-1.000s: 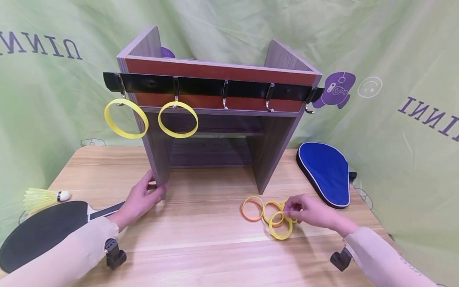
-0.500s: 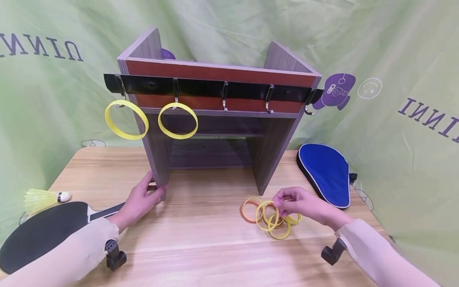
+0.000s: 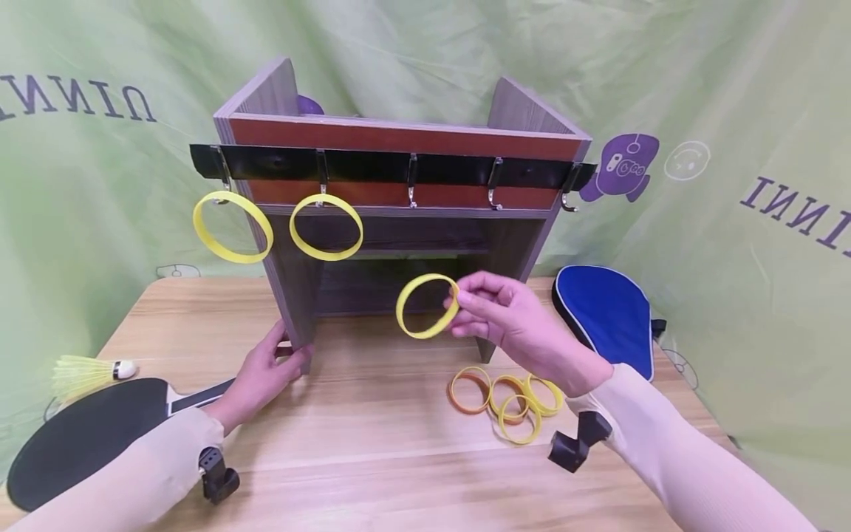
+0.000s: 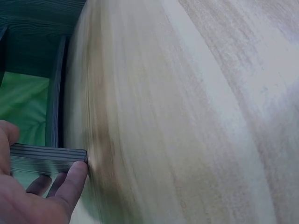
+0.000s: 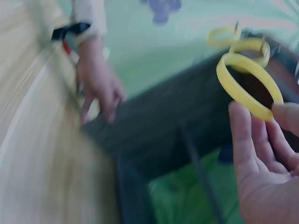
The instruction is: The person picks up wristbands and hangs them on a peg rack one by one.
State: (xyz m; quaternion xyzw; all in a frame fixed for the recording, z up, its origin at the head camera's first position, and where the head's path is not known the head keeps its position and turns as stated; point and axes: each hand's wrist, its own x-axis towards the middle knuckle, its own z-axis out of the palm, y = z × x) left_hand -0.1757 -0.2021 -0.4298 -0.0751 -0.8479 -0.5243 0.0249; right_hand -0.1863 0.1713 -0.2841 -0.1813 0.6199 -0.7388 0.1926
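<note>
"What does the head view show?"

"My right hand [image 3: 525, 325] pinches a yellow ring [image 3: 401, 309] by its edge, before the shelf [image 3: 405, 138]. Below that hand, loose rings [image 3: 452, 393], yellow and orange, lie on the table [image 3: 372, 473]. Up and left of it, two hung rings [image 3: 293, 225] dangle from hooks [image 3: 412, 193] on a black rail [image 3: 372, 168]. My left hand [image 3: 262, 377] grips the shelf's left foot. The blue pouch [image 3: 605, 318] lies right of my pinch."

"Any writing?"

"Purple capitals on the curtain [image 3: 425, 44]: well left of my pinch I make out NNIU, well right of it INNI. The Ns seem reversed."

"And the left wrist view?"

"My thumb and fingers clasp the board end of the shelf from opposite sides, above the table."

"The right wrist view?"

"The ring sits between my thumb and fingertips, the hung rings just past it. My left hand, blurred, is across at the shelf."
</note>
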